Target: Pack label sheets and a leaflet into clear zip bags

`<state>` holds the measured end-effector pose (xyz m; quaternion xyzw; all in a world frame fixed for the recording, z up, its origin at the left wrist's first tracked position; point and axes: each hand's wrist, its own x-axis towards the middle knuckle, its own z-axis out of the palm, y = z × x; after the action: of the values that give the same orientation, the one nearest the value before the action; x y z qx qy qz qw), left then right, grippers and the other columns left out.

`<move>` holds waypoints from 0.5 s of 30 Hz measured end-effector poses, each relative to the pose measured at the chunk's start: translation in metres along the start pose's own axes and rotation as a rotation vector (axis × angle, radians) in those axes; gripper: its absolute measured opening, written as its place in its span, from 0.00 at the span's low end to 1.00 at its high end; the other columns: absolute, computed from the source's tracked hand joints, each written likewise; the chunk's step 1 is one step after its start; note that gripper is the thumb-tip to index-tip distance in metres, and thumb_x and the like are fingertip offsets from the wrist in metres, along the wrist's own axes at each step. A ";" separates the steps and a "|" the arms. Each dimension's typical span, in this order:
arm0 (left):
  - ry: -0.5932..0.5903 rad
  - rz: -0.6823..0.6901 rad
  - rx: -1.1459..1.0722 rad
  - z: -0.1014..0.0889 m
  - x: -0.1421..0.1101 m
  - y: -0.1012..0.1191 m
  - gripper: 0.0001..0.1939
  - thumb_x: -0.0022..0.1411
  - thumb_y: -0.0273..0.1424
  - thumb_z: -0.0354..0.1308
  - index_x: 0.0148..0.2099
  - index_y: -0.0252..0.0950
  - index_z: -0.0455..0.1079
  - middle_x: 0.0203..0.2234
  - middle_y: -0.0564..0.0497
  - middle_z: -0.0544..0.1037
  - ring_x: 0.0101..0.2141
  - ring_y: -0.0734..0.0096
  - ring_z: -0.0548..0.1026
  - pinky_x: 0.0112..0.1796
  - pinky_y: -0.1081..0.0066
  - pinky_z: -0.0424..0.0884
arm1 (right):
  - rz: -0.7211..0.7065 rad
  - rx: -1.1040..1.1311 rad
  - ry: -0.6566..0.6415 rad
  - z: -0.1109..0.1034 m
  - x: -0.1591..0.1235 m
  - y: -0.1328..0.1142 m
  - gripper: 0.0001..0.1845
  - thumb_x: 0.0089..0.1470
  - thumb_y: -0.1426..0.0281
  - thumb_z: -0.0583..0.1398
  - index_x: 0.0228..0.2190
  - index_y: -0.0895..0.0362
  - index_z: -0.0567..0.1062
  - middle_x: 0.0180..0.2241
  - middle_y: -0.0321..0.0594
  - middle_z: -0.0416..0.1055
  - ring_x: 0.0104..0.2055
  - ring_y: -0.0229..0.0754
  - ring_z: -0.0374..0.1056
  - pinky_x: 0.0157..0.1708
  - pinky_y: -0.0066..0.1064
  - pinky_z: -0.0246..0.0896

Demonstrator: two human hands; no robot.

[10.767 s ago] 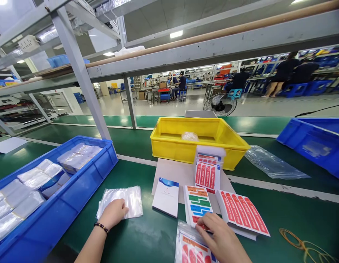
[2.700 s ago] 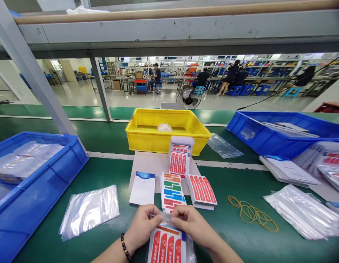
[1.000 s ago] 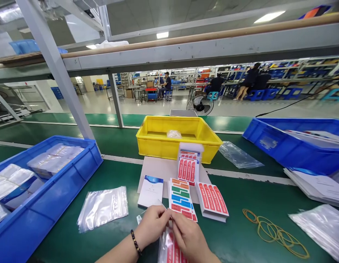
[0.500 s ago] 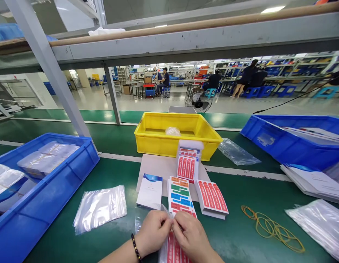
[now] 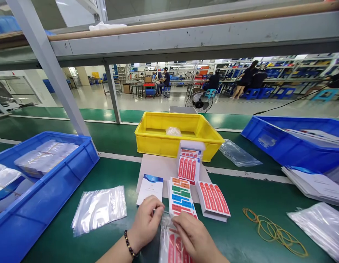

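While pinched near its mouth in the right hand (image 5: pixel 196 237), lies between both hands low in view as a clear bag (image 5: pixel 170 250) of red-striped sheets, probably kept flat for handling. Closed thumb to finger at the left hand (image 5: pixel 146 223), with any hold on the film impossible to tell. Just beyond, within easy reach: multicoloured sheets (image 5: pixel 180 193), red-striped stack (image 5: pixel 213 200), white-and-blue booklet (image 5: pixel 150 187). Reads apparently “Max Level” on the stack; too small on the booklet.

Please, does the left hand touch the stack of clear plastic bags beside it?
Apart. The head view shows bare green tabletop between the left hand and the stack of clear plastic bags.
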<state>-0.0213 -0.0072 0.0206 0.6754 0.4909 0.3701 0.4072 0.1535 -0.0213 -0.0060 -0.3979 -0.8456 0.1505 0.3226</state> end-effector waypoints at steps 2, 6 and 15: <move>-0.105 0.267 0.126 -0.008 -0.003 0.008 0.11 0.57 0.33 0.49 0.38 0.36 0.71 0.32 0.46 0.74 0.39 0.62 0.67 0.44 0.64 0.58 | 0.082 0.156 -0.111 -0.009 0.002 0.001 0.13 0.57 0.73 0.46 0.27 0.56 0.68 0.24 0.37 0.67 0.26 0.37 0.64 0.26 0.25 0.58; -0.319 0.311 0.339 -0.017 -0.006 0.013 0.06 0.55 0.31 0.54 0.31 0.37 0.72 0.24 0.48 0.74 0.34 0.63 0.68 0.41 0.66 0.59 | 0.203 0.242 -0.336 -0.033 0.002 0.001 0.13 0.54 0.66 0.53 0.20 0.56 0.65 0.21 0.34 0.66 0.24 0.36 0.61 0.26 0.25 0.55; -0.482 0.125 0.198 -0.017 -0.010 -0.002 0.10 0.55 0.29 0.51 0.25 0.38 0.72 0.16 0.55 0.67 0.19 0.75 0.60 0.23 0.75 0.54 | 0.074 0.010 -0.284 -0.016 0.053 -0.005 0.14 0.57 0.74 0.46 0.32 0.57 0.71 0.33 0.42 0.68 0.36 0.42 0.63 0.36 0.32 0.58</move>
<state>-0.0400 -0.0129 0.0246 0.8096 0.3708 0.1732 0.4208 0.1363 0.0160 0.0312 -0.4017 -0.8667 0.2214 0.1959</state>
